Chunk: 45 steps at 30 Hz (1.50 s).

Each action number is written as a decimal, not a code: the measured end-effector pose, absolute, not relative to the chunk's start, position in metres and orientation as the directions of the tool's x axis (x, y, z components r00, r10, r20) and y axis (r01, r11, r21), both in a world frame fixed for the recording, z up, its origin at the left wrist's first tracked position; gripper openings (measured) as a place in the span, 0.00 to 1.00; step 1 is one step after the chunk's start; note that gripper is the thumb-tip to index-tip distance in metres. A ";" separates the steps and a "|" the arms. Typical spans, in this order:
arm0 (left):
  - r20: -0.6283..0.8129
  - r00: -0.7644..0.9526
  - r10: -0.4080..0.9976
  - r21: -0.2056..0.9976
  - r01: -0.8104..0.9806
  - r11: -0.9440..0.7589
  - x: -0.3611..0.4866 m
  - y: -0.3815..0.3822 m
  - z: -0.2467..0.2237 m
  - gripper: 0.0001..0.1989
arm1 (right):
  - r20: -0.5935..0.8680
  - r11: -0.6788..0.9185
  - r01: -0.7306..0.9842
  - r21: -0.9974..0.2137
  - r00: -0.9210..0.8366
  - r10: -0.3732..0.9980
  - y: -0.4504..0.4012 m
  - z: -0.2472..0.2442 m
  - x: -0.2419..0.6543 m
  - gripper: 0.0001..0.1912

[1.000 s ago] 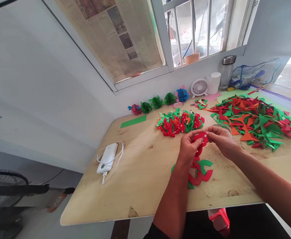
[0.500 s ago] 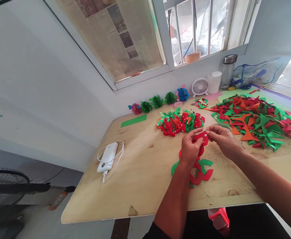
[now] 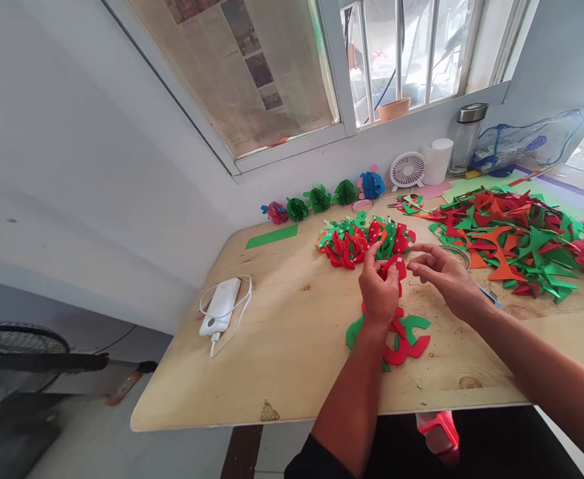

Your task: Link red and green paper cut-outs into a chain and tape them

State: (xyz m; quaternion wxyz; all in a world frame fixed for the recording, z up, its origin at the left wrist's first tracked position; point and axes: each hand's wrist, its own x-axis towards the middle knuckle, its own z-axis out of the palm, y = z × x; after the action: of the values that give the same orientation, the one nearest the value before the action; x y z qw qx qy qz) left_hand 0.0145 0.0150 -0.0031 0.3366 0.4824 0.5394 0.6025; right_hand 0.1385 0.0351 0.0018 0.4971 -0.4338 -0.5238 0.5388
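Note:
My left hand (image 3: 379,289) pinches a red paper piece (image 3: 398,265) with small white squares on it. Just right of that piece is my right hand (image 3: 439,273), its thumb and index finger close together at the tips; whatever they hold, if anything, is too small to make out. Below my left hand lie cut red paper shapes (image 3: 412,349) and green ones (image 3: 414,324), partly hidden by my forearm. Beyond the hands sits a cluster of red, orange and green shapes (image 3: 344,247) with white squares.
A heap of paper scraps (image 3: 534,243) covers the table's right side. A power bank (image 3: 221,306) with its cable lies left. Along the wall stand paper figures (image 3: 318,198), a small fan (image 3: 407,171), a white cylinder (image 3: 438,161) and a glass bottle (image 3: 466,143).
My right hand has drawn back slightly from the red piece, leaving a gap. The red piece has shifted a little left with my left hand. The whole view has shifted slightly.

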 end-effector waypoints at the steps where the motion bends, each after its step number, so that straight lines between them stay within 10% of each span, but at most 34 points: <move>1: 0.236 -0.306 0.922 0.969 0.140 -0.201 0.015 0.015 -0.004 0.26 | 0.061 0.049 -0.083 -0.995 -0.142 0.988 0.035 0.001 0.137 0.23; 20: -0.102 -0.128 0.986 0.933 -0.356 0.051 0.016 0.017 -0.004 0.25 | 0.058 0.059 -0.027 -0.998 0.034 0.998 0.039 0.010 0.145 0.23; 45: 0.105 -0.198 0.975 0.994 0.013 -0.104 0.012 0.022 -0.012 0.22 | 0.318 0.444 0.684 -0.579 -0.312 0.895 0.034 -0.002 0.143 0.09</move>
State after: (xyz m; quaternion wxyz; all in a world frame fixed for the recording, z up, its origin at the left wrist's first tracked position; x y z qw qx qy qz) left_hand 0.0123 0.0224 -0.0123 0.4199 0.4740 0.5210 0.5724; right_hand 0.1430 0.0339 -0.0024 0.3086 -0.4987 -0.7916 0.1715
